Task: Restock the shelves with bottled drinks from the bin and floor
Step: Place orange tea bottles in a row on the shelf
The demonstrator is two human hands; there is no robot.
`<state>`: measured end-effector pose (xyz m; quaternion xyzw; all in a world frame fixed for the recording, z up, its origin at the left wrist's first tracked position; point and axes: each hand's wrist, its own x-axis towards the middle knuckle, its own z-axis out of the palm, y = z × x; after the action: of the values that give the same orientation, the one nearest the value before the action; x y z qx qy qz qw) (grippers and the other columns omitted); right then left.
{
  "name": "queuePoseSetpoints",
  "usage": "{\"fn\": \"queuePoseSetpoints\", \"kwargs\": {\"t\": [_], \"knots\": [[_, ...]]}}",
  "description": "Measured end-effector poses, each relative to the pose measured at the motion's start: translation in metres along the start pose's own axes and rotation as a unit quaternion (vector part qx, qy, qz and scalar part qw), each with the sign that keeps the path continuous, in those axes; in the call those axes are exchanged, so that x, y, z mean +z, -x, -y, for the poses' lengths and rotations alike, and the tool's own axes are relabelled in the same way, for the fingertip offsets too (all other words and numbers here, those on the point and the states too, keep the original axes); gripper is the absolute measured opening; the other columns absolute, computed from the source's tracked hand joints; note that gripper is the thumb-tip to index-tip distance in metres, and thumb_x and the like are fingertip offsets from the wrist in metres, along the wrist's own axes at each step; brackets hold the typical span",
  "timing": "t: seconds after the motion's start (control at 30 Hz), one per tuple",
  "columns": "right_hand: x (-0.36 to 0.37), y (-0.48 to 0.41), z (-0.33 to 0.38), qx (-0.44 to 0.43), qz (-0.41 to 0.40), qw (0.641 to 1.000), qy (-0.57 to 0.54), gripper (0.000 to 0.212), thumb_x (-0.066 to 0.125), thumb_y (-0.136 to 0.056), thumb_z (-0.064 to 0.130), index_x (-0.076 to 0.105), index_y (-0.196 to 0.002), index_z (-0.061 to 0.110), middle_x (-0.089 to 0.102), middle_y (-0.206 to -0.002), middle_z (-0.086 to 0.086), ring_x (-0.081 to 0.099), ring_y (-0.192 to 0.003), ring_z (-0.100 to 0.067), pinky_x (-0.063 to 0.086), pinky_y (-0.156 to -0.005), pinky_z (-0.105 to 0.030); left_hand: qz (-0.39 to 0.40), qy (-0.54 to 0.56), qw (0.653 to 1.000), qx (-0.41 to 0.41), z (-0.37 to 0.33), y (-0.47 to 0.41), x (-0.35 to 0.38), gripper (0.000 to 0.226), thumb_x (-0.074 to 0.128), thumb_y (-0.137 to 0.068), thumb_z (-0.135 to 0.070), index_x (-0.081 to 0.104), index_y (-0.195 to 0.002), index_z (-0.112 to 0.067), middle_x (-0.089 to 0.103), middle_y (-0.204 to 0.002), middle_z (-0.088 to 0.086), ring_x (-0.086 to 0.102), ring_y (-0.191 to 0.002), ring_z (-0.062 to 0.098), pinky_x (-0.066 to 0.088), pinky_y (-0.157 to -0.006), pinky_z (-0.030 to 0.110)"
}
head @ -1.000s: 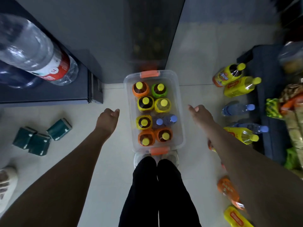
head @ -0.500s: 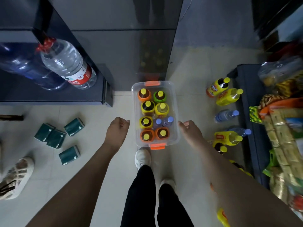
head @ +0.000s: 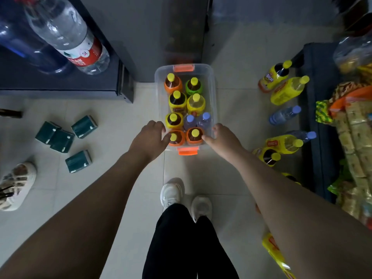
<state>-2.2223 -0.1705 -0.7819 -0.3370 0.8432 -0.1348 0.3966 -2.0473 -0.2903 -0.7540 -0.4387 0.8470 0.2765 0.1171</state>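
- Left hand (head: 150, 137) curls at the near-left corner of the bin (head: 214, 91), thumb beside an orange bottle (head: 176, 137); I cannot tell whether it grips.
- Right hand (head: 223, 137) sits at the near-right corner, equally unclear.
- Bin stands on the floor (head: 237, 109), packed with upright bottles (head: 196, 104); loose bottles (head: 285, 90) lie off its right edge.

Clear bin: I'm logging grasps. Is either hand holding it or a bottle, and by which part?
Cannot be told. The left hand and right hand flank the near end of the bin, fingers by its side rims, but no closed grip shows.
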Motion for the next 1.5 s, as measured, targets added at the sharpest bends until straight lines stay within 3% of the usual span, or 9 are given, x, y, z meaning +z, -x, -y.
{"fn": "queuePoseSetpoints", "kwargs": {"t": [0.13, 0.43, 0.63, 0.8, 0.93, 1.03, 1.13, 1.3, 1.5], "knots": [[0.027, -0.022, -0.007, -0.010, 0.018, 1.000, 0.009, 0.046, 0.059, -0.088, 0.035, 0.049, -0.124, 0.007, 0.056, -0.123, -0.015, 0.054, -0.114, -0.032, 0.046, -0.093, -0.040, 0.034, -0.071, 0.997, 0.018, 0.002, -0.022, 0.026, 0.034, 0.048, -0.094, -0.030, 0.051, -0.116, -0.004, 0.049, -0.118, 0.017, 0.049, -0.110, 0.034, 0.045, -0.088, 0.042], [0.100, -0.099, -0.033, -0.012, 0.041, 0.998, 0.035, 0.048, 0.065, -0.082, 0.035, 0.052, -0.121, 0.010, 0.059, -0.118, -0.011, 0.057, -0.108, -0.030, 0.049, -0.090, -0.042, 0.123, -0.124, 0.984, 0.018, 0.041, -0.081, 0.092, 0.040, 0.044, -0.094, -0.032, 0.047, -0.122, -0.005, 0.048, -0.121, 0.016, 0.048, -0.114, 0.032, 0.045, -0.089, 0.044], [0.127, -0.137, -0.053, 0.001, -0.001, 0.999, 0.053, 0.055, 0.068, -0.080, 0.032, 0.050, -0.128, 0.013, 0.053, -0.123, -0.013, 0.049, -0.117, -0.029, 0.043, -0.095, -0.038, 0.121, -0.125, 0.985, 0.014, 0.061, -0.112, 0.122, 0.041, 0.044, -0.094, -0.034, 0.049, -0.125, -0.009, 0.048, -0.125, 0.012, 0.049, -0.114, 0.030, 0.044, -0.088, 0.040], [0.143, -0.153, -0.063, 0.000, -0.019, 0.999, 0.030, 0.055, 0.073, -0.076, 0.026, 0.055, -0.127, 0.016, 0.056, -0.120, -0.011, 0.053, -0.113, -0.026, 0.041, -0.089, -0.030, 0.112, -0.099, 0.989, 0.005, 0.069, -0.128, 0.135, 0.042, 0.043, -0.094, -0.035, 0.049, -0.127, -0.009, 0.050, -0.125, 0.012, 0.050, -0.114, 0.030, 0.043, -0.089, 0.040], [0.155, -0.159, -0.073, -0.007, -0.076, 0.997, -0.013, 0.051, 0.077, -0.073, 0.020, 0.060, -0.120, 0.012, 0.057, -0.118, -0.011, 0.052, -0.112, -0.030, 0.041, -0.091, -0.033, 0.129, -0.067, 0.989, 0.006, 0.073, -0.133, 0.144, 0.055, 0.033, -0.091, -0.046, 0.048, -0.130, -0.010, 0.047, -0.130, 0.012, 0.046, -0.120, 0.030, 0.042, -0.096, 0.039], [0.162, -0.165, -0.082, -0.025, -0.092, 0.993, -0.064, 0.049, 0.080, -0.068, 0.017, 0.064, -0.113, 0.008, 0.062, -0.118, -0.009, 0.055, -0.111, -0.028, 0.041, -0.093, -0.032, 0.120, -0.043, 0.992, 0.012, 0.077, -0.136, 0.152, 0.043, 0.044, -0.094, -0.033, 0.048, -0.129, -0.009, 0.047, -0.130, 0.013, 0.046, -0.119, 0.030, 0.040, -0.097, 0.040], [0.167, -0.169, -0.089, -0.019, -0.100, 0.989, -0.110, 0.051, 0.081, -0.069, 0.022, 0.063, -0.115, 0.011, 0.064, -0.118, -0.005, 0.057, -0.112, -0.024, 0.043, -0.092, -0.028, 0.107, -0.032, 0.993, 0.023, 0.083, -0.136, 0.158, 0.046, 0.043, -0.092, -0.035, 0.049, -0.129, -0.007, 0.048, -0.130, 0.014, 0.048, -0.117, 0.031, 0.041, -0.095, 0.040], [0.172, -0.170, -0.094, -0.043, -0.116, 0.986, -0.115, 0.053, 0.077, -0.073, 0.029, 0.060, -0.121, 0.016, 0.063, -0.121, -0.001, 0.057, -0.114, -0.018, 0.044, -0.091, -0.028, 0.088, -0.039, 0.995, 0.014, 0.091, -0.136, 0.166, 0.045, 0.046, -0.092, -0.033, 0.047, -0.129, -0.007, 0.045, -0.131, 0.014, 0.045, -0.120, 0.030, 0.041, -0.097, 0.040], [0.171, -0.164, -0.096, -0.063, -0.129, 0.983, -0.110, 0.048, 0.075, -0.076, 0.024, 0.061, -0.119, 0.010, 0.064, -0.117, -0.004, 0.059, -0.110, -0.022, 0.042, -0.087, -0.025, 0.087, -0.036, 0.996, 0.011, 0.091, -0.137, 0.163, 0.040, 0.051, -0.092, -0.027, 0.050, -0.127, -0.007, 0.045, -0.132, 0.015, 0.044, -0.121, 0.031, 0.038, -0.100, 0.040]]}}
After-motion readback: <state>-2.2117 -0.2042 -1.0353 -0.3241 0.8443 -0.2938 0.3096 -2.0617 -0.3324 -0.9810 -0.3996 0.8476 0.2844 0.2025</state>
